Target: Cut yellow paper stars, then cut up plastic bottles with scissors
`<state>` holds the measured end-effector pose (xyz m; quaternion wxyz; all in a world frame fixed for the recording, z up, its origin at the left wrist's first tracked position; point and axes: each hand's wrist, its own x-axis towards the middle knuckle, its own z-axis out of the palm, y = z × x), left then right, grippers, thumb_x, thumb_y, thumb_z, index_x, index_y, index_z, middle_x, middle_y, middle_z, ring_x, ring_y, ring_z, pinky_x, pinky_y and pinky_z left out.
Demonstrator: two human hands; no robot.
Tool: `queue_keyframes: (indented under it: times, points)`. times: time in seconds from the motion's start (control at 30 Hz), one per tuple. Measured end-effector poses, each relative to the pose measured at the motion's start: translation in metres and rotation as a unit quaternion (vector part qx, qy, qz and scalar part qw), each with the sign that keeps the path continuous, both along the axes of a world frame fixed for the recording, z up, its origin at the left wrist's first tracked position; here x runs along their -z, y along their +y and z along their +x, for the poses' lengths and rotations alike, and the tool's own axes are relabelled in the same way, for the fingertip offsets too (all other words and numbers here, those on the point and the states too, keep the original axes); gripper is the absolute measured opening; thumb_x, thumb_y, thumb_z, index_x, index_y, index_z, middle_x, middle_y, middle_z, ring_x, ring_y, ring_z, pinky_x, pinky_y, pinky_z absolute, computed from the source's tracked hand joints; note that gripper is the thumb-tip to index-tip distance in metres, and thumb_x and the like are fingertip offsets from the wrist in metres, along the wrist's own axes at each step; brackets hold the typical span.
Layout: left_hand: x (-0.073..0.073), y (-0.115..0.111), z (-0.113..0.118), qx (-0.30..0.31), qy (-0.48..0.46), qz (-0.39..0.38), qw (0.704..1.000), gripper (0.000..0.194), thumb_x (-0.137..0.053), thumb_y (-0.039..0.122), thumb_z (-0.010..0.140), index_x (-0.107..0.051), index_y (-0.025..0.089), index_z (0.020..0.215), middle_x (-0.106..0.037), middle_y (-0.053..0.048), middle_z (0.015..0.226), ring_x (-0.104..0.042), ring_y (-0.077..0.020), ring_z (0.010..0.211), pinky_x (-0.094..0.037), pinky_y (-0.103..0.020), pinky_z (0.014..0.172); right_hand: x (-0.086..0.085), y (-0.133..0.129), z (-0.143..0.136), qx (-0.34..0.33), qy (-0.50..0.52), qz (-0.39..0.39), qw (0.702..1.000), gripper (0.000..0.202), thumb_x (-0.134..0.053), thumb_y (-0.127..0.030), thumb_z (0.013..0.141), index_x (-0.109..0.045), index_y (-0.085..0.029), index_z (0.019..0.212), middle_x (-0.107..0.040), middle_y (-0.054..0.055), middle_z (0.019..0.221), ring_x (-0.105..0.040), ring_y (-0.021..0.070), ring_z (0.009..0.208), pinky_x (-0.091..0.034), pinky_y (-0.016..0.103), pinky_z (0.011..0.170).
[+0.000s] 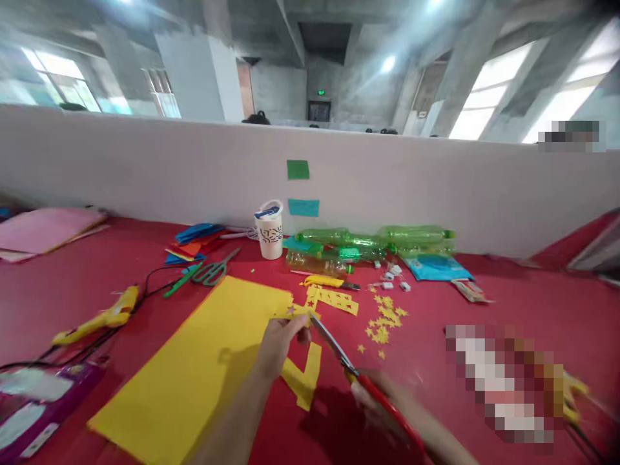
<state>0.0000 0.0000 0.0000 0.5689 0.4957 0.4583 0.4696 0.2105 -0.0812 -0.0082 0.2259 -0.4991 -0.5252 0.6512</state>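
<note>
My left hand (pixel 279 342) pinches a small yellow strip (pixel 303 313) that has a star-shaped hole. In my right hand (pixel 375 394) are red-handled scissors (pixel 336 345), their blade tips touching the strip beside my left fingers. Under my left forearm lies a large yellow sheet (pixel 208 361). A bent yellow offcut (pixel 310 381) rests just below my left hand. Beyond the strip is another yellow scrap (pixel 339 300) with star-shaped holes. Small yellow stars (pixel 385 316) lie in a loose pile to the right. The right fingers are partly blurred.
Green plastic bottles (pixel 416 236) lie along the white partition (pixel 194 161), near a white cup (pixel 270 236). A yellow utility knife (pixel 324 281) sits before them. Left are green-handled scissors (pixel 210 272), a yellow glue gun (pixel 116 313) with cable, and pink sheets (pixel 48 227). A blue packet (pixel 438 267) lies right.
</note>
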Motion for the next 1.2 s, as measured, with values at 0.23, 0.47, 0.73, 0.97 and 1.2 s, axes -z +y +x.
queue_keyframes:
  times: [0.23, 0.47, 0.73, 0.97, 1.2]
  points:
    - [0.001, -0.007, 0.009, -0.020, 0.010, 0.043, 0.999, 0.036, -0.049, 0.036, 0.082, -0.054, 0.017, 0.052, -0.052, 0.002, 0.051, -0.050, -0.0111, 0.054, -0.041, -0.023, 0.060, -0.006, -0.002, -0.009, 0.016, -0.006, -0.006, 1.000, 0.053, -0.044, -0.072, 0.074, -0.043, -0.019, 0.071, -0.037, -0.009, 0.048, -0.032, 0.0042, 0.037, -0.026, 0.014, 0.034]
    - [-0.008, -0.008, 0.006, -0.010, 0.035, 0.044, 0.998, 0.034, -0.052, 0.037, 0.082, -0.054, 0.017, 0.054, -0.051, 0.002, 0.050, -0.049, -0.0103, 0.052, -0.041, -0.022, 0.059, -0.019, -0.005, -0.009, 0.005, 0.012, 0.006, 1.000, 0.045, -0.044, -0.061, 0.083, -0.047, -0.017, 0.072, -0.039, -0.009, 0.047, -0.035, 0.0053, 0.038, -0.029, 0.015, 0.036]
    - [-0.008, -0.008, 0.006, -0.001, 0.040, 0.019, 0.999, 0.035, -0.052, 0.039, 0.081, -0.055, 0.017, 0.053, -0.052, 0.002, 0.051, -0.050, -0.0109, 0.054, -0.042, -0.023, 0.061, -0.013, -0.005, -0.011, 0.006, 0.014, 0.011, 1.000, 0.049, -0.042, -0.065, 0.081, -0.044, -0.018, 0.070, -0.039, -0.009, 0.047, -0.034, 0.0039, 0.036, -0.031, 0.016, 0.039]
    - [-0.005, -0.007, 0.008, 0.003, 0.025, 0.035, 0.999, 0.037, -0.051, 0.038, 0.082, -0.055, 0.016, 0.053, -0.052, 0.002, 0.051, -0.050, -0.0104, 0.054, -0.041, -0.022, 0.059, -0.016, -0.007, -0.016, 0.028, 0.009, 0.000, 1.000, 0.049, -0.042, -0.066, 0.080, -0.044, -0.019, 0.068, -0.038, -0.009, 0.047, -0.035, 0.0044, 0.037, -0.032, 0.017, 0.040]
    - [-0.005, -0.007, 0.009, 0.007, 0.011, 0.036, 0.999, 0.035, -0.051, 0.038, 0.082, -0.056, 0.016, 0.055, -0.052, 0.002, 0.052, -0.050, -0.0106, 0.054, -0.042, -0.022, 0.059, -0.016, -0.007, -0.018, 0.038, -0.002, -0.005, 0.999, 0.050, -0.043, -0.068, 0.078, -0.043, -0.019, 0.068, -0.036, -0.010, 0.044, -0.030, 0.0038, 0.033, -0.027, 0.015, 0.034]
